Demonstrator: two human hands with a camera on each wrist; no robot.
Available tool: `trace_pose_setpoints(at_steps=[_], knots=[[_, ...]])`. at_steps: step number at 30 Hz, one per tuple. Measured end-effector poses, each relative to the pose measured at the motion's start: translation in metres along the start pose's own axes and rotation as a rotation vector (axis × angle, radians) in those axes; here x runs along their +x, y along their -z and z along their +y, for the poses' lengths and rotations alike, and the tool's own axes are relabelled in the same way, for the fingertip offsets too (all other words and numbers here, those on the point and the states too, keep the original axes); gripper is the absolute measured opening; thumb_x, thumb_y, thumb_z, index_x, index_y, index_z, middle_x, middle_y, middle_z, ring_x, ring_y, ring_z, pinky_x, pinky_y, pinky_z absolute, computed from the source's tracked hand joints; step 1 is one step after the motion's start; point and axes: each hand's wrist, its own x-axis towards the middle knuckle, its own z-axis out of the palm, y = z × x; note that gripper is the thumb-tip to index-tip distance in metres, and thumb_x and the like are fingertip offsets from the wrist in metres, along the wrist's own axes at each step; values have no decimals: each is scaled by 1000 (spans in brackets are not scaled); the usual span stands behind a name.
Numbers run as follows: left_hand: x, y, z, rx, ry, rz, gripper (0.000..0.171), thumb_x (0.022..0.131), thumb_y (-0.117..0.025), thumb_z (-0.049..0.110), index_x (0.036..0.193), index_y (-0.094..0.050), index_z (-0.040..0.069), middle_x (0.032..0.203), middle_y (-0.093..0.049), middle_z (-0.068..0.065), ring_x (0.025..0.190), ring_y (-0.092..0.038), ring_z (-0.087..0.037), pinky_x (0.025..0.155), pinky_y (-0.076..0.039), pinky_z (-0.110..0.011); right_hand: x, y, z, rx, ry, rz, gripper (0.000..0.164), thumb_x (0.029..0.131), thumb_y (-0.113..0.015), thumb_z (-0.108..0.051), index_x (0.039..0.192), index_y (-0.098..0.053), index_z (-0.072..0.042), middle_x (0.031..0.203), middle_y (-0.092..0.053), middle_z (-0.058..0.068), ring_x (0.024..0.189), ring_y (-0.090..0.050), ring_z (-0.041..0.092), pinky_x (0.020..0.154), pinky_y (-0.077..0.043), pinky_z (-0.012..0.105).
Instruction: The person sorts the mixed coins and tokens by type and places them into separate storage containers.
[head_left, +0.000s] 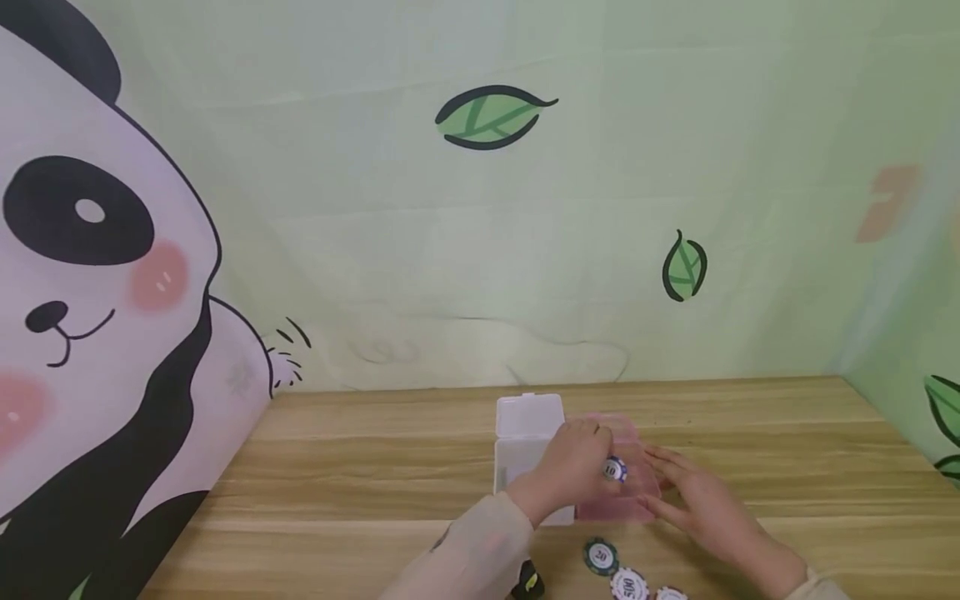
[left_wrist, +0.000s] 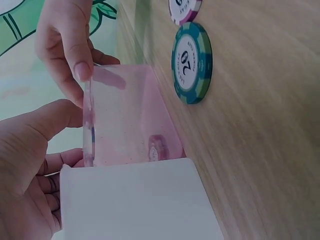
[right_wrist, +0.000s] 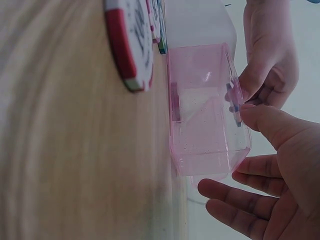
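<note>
My left hand (head_left: 573, 462) pinches a blue-and-white poker chip (head_left: 615, 469) marked 10 over the opening of a clear pink plastic box (head_left: 637, 493). From the other side, my right hand (head_left: 708, 500) grips that box by its right end, thumb at the near corner and fingers at the far one. Inside the box, a reddish chip (left_wrist: 156, 147) stands near the white end. A green poker chip (head_left: 601, 556) marked 20 lies on the table in front of the box. Beside it is a white chip (head_left: 629, 586) marked 500.
Directly left of the pink box stands a white box (head_left: 504, 458) with its lid (head_left: 529, 417) raised at the back. Another chip (head_left: 671, 594) and a small black object (head_left: 529, 581) lie at the front of the wooden table (head_left: 360, 467). A printed cloth (head_left: 360, 208) hangs behind.
</note>
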Motion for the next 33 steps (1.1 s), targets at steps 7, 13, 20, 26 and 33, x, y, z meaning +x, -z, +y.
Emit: trace_pose_setpoints(at_steps=[7,13,20,26,33], knots=[[7,-4,-1,-10,-2,-57,40,78,-75,49,93,-62,14,81,-58,8,80,-53,-7,81,-43,-21,1,1,-2,22,-31,-21,58,85,-71,-33,128,-57,3,135,-55,21,88,-69,21,84,-55,45],[11,-7,2,-18,-17,-91,40,79,-73,51,97,-66,16,83,-58,9,82,-53,-6,83,-44,-22,1,1,-2,12,-25,-17,58,84,-71,-33,127,-57,3,134,-55,21,87,-69,20,85,-55,46],[13,-7,5,12,1,-111,42,78,-72,54,99,-65,19,89,-59,9,91,-55,-7,87,-42,-23,0,1,-3,15,-24,-19,58,85,-70,-34,128,-57,3,134,-56,21,88,-69,21,84,-55,46],[12,-7,5,43,0,-124,35,79,-73,51,99,-66,22,104,-64,8,106,-58,-9,96,-42,-25,1,0,-4,6,-25,-25,57,85,-70,-33,128,-57,2,134,-57,19,88,-69,20,80,-56,42],[12,-6,6,29,8,-140,31,80,-73,48,98,-67,23,104,-64,10,105,-57,-8,95,-42,-25,1,1,-2,8,-39,-40,56,86,-70,-33,129,-57,1,134,-57,17,88,-68,19,78,-56,41]])
